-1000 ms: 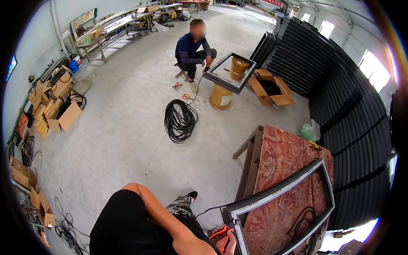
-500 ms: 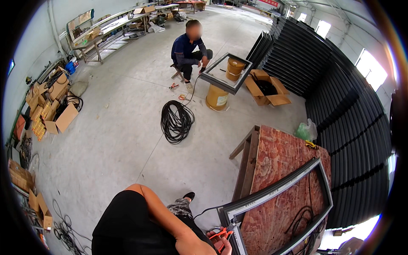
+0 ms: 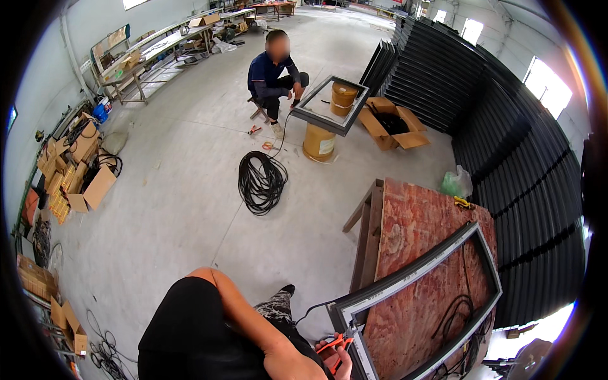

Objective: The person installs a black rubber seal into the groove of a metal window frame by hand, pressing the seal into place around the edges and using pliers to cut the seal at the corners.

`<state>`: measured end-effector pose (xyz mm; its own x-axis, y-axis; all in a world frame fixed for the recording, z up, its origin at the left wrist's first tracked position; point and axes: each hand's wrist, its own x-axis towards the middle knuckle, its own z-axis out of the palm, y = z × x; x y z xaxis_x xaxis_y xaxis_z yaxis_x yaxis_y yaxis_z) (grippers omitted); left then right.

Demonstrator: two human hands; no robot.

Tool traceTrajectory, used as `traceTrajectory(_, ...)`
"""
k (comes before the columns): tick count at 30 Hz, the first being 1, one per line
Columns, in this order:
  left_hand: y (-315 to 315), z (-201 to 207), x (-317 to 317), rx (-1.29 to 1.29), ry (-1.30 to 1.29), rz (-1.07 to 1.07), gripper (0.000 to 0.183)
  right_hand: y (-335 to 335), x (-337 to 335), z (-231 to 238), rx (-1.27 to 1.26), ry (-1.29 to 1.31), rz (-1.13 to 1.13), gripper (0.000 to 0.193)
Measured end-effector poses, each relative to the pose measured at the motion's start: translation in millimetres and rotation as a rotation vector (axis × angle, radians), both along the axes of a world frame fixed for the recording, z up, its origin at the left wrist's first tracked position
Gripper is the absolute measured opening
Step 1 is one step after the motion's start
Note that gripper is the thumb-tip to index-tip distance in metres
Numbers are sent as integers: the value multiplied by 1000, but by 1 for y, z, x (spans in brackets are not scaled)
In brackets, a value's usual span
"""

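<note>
Frame [image 3: 418,297], dark grey metal, lies flat on the plywood desk [image 3: 411,221] at lower right; its near corner sits at the bottom edge of view by the hands. Left hand [image 3: 294,364] is clenched around orange-handled pliers [image 3: 332,347], tips touching the frame's near corner. Right hand [image 3: 345,366] is only a sliver at the bottom edge, just beside the pliers; cannot tell if it grips anything. A thin black cord [image 3: 313,309] runs from that corner toward the knee.

Change over the last second: the view has tilted down a little, so frame and desk sit a bit higher and further in shot; hand and pliers stay at the same corner, no visible shift of the frame. Reads as work on that corner continuing, not finished.

Elsewhere: a seated person [image 3: 273,76] at another frame [image 3: 329,106] resting on yellow drums [image 3: 318,142], a black cable coil [image 3: 261,180] on the floor, an open cardboard box [image 3: 392,123], stacked dark panels [image 3: 506,126] along the right wall.
</note>
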<state>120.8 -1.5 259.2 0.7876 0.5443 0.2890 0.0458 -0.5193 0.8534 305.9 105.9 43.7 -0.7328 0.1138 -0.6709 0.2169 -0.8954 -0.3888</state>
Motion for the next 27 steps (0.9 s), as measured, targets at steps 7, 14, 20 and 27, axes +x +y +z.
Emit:
traceTrajectory(7, -9, -32, 20, -199, -325, -46, 55, -9, 9, -3, -4, -22, -27, 38)
traceTrajectory(14, -5, -44, 19, -186, -492, -29, 56, -4, 24, -29, -67, 23, -93, 44)
traceTrajectory(20, 8, -62, -14, -330, -421, -90, 58, 18, -28, -33, 214, 41, -171, 42)
traceTrajectory(27, 36, -135, -127, -689, -120, 463, 31, 41, -80, -34, 182, 83, -169, 64)
